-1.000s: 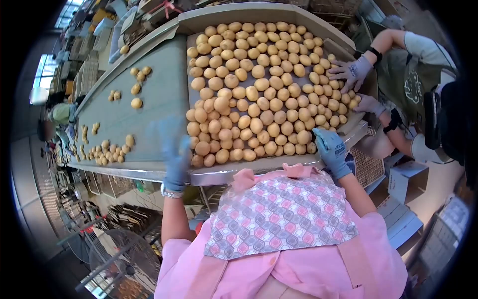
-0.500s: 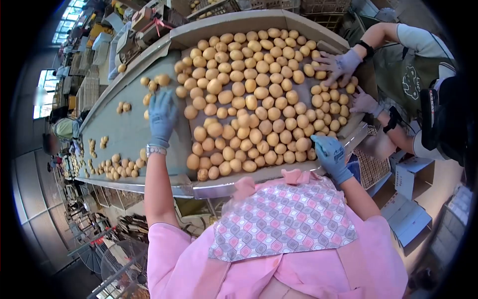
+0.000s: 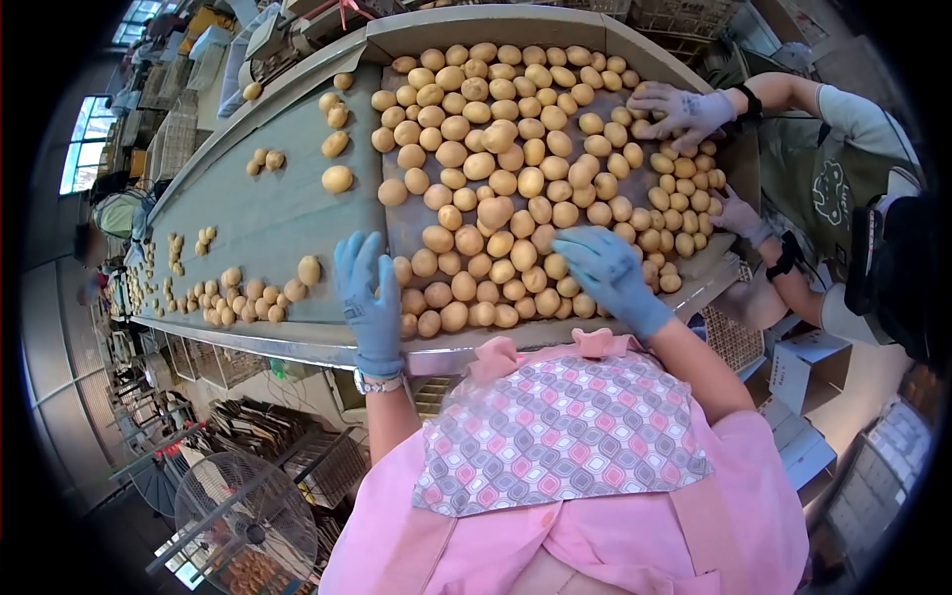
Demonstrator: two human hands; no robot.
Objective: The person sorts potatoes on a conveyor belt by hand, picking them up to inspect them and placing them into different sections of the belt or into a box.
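Note:
Many round yellow-brown potatoes [image 3: 501, 178] lie spread over the sorting table. My left hand [image 3: 369, 297], in a blue glove, is at the table's near edge where the green belt [image 3: 297, 198] meets the potatoes; its fingers are apart and nothing is in it. Over the near middle of the potatoes is my right hand [image 3: 607, 273], also gloved in blue, palm down with its fingers stretched out and touching or just above the potatoes. No potato shows in its grip.
Across the right end stands a co-worker [image 3: 843, 188], with one gloved hand [image 3: 684, 111] on the potatoes and the other [image 3: 739, 216] at their edge. A metal rim [image 3: 466, 354] borders the near side. A fan [image 3: 246, 516] stands below left, cardboard boxes [image 3: 808, 372] at right.
My left hand has come back from the belt toward the near edge. My right hand has moved left over the potatoes and opened. Potatoes on the belt have shifted, and the view has turned slightly.

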